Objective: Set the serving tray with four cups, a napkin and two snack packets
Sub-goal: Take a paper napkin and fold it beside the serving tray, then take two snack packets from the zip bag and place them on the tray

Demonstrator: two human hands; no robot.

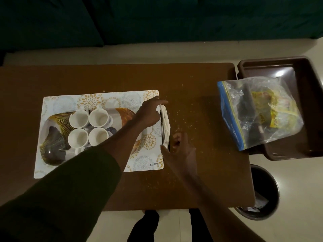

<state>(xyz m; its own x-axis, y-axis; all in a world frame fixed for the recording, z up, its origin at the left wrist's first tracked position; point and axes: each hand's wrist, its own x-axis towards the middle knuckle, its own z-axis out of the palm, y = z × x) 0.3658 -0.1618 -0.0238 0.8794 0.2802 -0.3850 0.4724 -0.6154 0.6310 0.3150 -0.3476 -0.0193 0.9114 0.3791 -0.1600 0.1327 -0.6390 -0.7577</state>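
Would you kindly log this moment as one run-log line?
tray: four cups on | napkin: at tray's right edge, both hands on it | left hand | right hand | snack packets: bagged, off tray

"KUBER" printed on the placemat (97,100) corner.

**Surfaces and finishes on this setup**

The brown wooden table (201,180) looks matt and is speckled with pale crumbs. On it, at about 9 o'clock, sits a smooth, wipe-clean-looking floral placemat (97,100). The oval printed serving tray (54,142) on top is properly glossy, catching a highlight. The four white cups (79,118) look like glazed ceramic, smooth inside. The white napkin (165,123) reads as soft, crinkled paper. Over at 3 o'clock there's a crinkly clear plastic zip bag (258,110) lying on a shiny dark brown plastic tub (307,102).
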